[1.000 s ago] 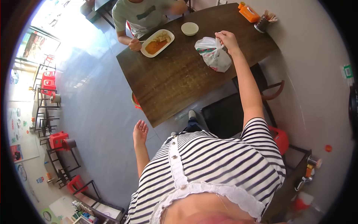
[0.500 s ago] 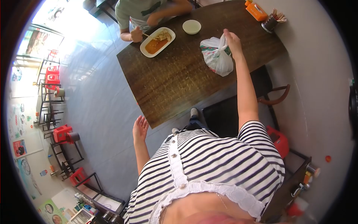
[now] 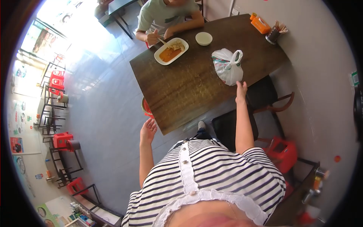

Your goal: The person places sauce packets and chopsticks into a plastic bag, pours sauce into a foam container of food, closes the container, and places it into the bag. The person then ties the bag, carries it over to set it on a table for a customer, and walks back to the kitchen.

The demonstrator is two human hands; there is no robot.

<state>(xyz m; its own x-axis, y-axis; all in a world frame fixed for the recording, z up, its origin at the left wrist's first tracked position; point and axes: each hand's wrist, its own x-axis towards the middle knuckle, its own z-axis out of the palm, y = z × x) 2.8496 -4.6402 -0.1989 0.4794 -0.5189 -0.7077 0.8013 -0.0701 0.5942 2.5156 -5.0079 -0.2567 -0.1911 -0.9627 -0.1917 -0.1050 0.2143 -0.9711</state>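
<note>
A knotted white plastic bag (image 3: 226,73) with green and red print sits on the dark wooden table (image 3: 181,90), its handle loop standing up. Just below the bag, at the table's near edge, is my right hand (image 3: 241,92), fingers stretched out and holding nothing. Its fingertips come close to the bag's lower side; whether they touch it I cannot tell. My left hand (image 3: 148,130) hangs beside the table's left corner, empty, with its fingers loosely apart. What the bag contains is hidden.
Across the table a person (image 3: 166,20) holds chopsticks over a white dish (image 3: 168,61) of food in orange sauce. A white bowl (image 3: 204,38), an orange bottle (image 3: 261,25) and a chopstick holder (image 3: 272,37) stand farther back. Black chairs (image 3: 232,128) and a red stool (image 3: 281,153) are nearby.
My right hand has let go of the bag's handles and drawn back toward me. The bag rests on the table. The view has shifted, and the other person's hand has moved over the dish's edge.
</note>
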